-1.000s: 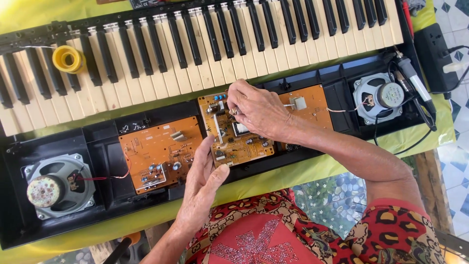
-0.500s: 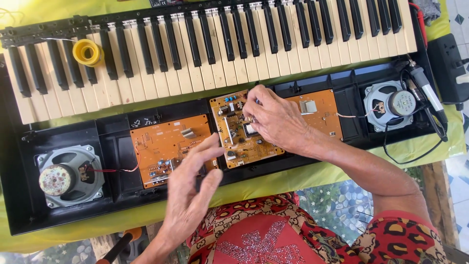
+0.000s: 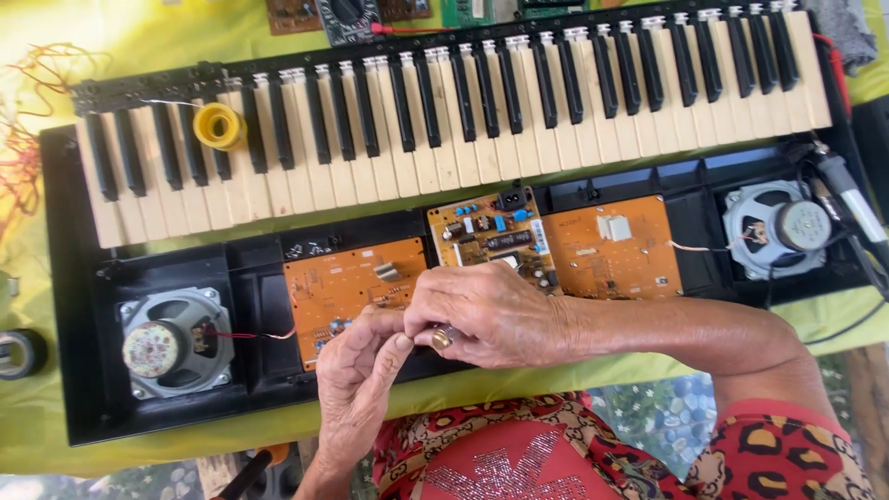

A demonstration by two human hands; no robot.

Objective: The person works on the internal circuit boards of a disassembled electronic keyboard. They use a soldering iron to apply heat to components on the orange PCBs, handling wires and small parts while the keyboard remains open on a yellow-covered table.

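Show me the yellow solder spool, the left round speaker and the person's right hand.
yellow solder spool [image 3: 219,126], head view, on its rim.
left round speaker [image 3: 176,342], head view, on its cone.
right hand [image 3: 491,310], head view, on its back.

The right hand [image 3: 491,315] has left the middle circuit board [image 3: 489,237] and joined the left hand [image 3: 356,375].

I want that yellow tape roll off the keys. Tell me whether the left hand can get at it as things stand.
Probably yes. The yellow tape roll sits in the open on the keys, with nothing over it. The left hand is down by the orange circuit board, fingertips meeting the right hand, so it must first let go.
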